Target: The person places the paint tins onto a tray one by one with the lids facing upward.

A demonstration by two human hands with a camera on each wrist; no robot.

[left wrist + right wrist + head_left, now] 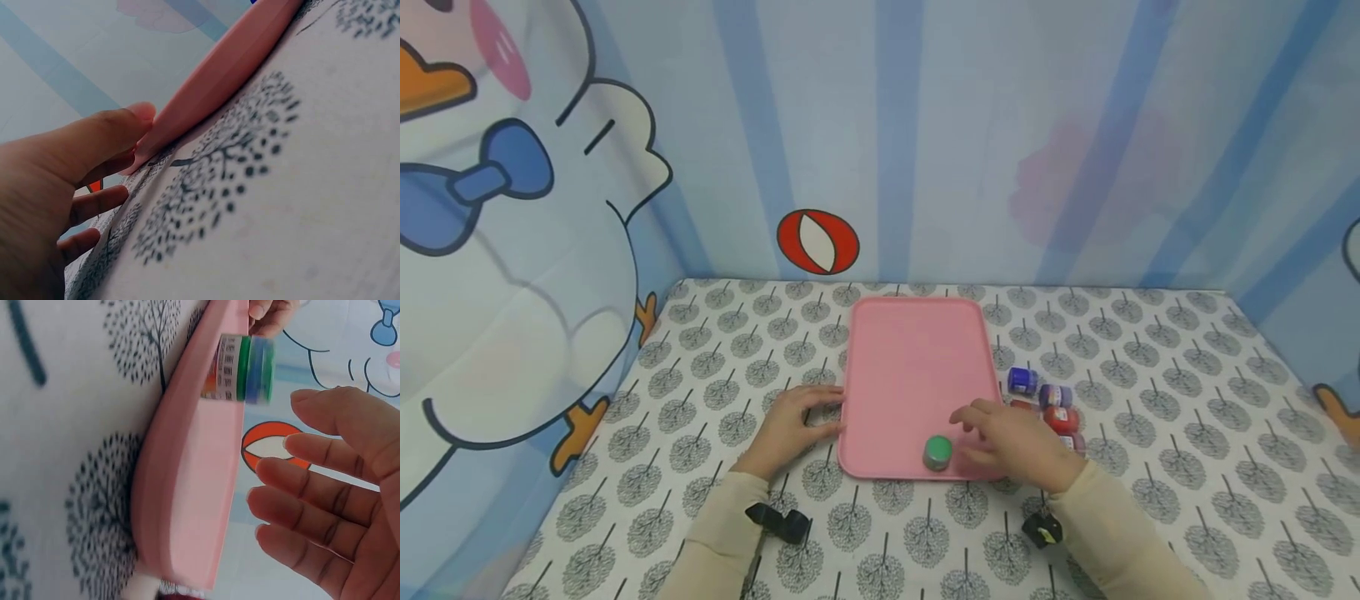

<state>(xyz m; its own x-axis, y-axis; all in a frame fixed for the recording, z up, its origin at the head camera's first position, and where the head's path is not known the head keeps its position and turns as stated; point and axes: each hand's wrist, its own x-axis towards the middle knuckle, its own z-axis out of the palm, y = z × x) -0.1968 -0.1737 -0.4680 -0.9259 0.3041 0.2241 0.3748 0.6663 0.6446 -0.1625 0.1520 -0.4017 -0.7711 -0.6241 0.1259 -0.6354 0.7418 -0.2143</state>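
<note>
A pink tray (917, 358) lies on the patterned cloth, and a small jar with a green lid (937, 452) stands upright near its front edge. In the right wrist view the jar (234, 369) shows a printed label below its lid. My left hand (793, 425) is at the tray's left side, its fingertips right at the rim. The left wrist view shows that thumb (143, 112) against the tray's outer wall (206, 81). Over the tray's front right part, to the right of the jar, my right hand (1011, 437) has its fingers spread and holds nothing.
Several small jars stand or lie just right of the tray: a dark blue jar (1022, 381), a purple jar (1056, 396) and a red jar (1062, 419) among them. My right hand partly hides this group. A wall with cartoon prints (895, 150) rises behind the table.
</note>
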